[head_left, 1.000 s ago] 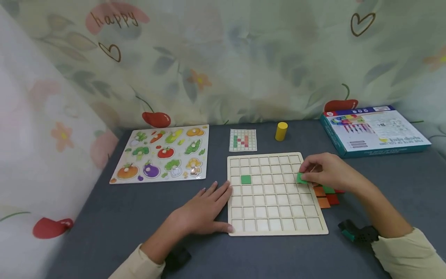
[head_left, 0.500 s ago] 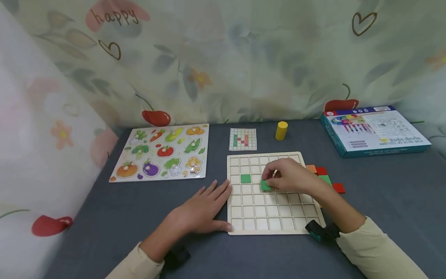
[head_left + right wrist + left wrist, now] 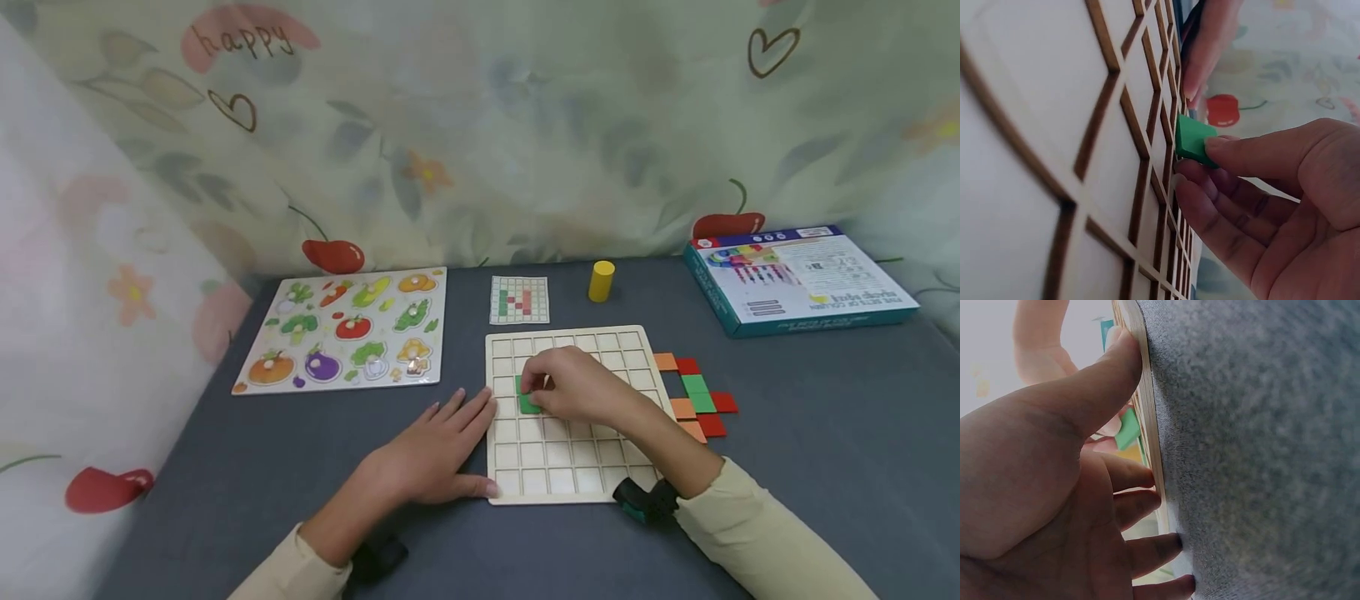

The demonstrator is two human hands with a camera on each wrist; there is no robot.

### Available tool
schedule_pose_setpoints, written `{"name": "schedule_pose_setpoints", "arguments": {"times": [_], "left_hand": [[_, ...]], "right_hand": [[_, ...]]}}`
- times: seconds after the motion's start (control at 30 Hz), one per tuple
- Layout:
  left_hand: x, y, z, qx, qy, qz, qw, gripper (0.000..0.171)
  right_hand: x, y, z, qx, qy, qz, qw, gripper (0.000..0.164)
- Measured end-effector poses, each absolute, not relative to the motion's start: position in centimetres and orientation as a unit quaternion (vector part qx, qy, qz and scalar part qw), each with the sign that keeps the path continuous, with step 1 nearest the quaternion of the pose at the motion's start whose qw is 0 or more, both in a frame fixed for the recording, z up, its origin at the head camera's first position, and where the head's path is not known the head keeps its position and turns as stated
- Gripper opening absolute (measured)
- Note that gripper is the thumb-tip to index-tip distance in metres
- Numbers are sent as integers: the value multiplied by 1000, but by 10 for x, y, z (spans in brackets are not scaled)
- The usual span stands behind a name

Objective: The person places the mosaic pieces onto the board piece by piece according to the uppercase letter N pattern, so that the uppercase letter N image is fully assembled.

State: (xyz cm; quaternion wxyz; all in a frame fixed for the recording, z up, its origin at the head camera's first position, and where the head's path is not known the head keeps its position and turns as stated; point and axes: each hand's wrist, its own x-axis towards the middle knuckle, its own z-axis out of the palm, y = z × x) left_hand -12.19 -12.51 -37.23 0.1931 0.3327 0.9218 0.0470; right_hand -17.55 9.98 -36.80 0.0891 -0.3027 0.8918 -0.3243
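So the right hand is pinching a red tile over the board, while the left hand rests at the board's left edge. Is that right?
Not quite: the tile is green, not red, as the right wrist view shows. The right hand does pinch it over the board, and the left hand does rest at its left edge.

A dark gray, fabric-textured surface [image 3: 525,550] carries a pale wooden grid board [image 3: 551,456], with loose orange, red and green tiles [image 3: 697,386] spread just beside its right edge. Beyond it, a small patterned card [image 3: 519,300] lies near an upright yellow cylinder [image 3: 602,282]. A vegetable-picture board [image 3: 327,335] rests at left; a teal-sided box [image 3: 801,282] lies flat at far right.
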Motion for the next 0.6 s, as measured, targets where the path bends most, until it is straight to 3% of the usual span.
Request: {"name": "schedule_pose_setpoints", "arguments": {"times": [0.2,0.6], "left_hand": [[-120,-126,-374,333,920,49,199,97],[-123,-125,-374,333,924,42,185,97]], "right_hand": [[-175,99,-371,-295,889,-330,114,8],[-177,98,-371,-285,908,-292,93,10]]}}
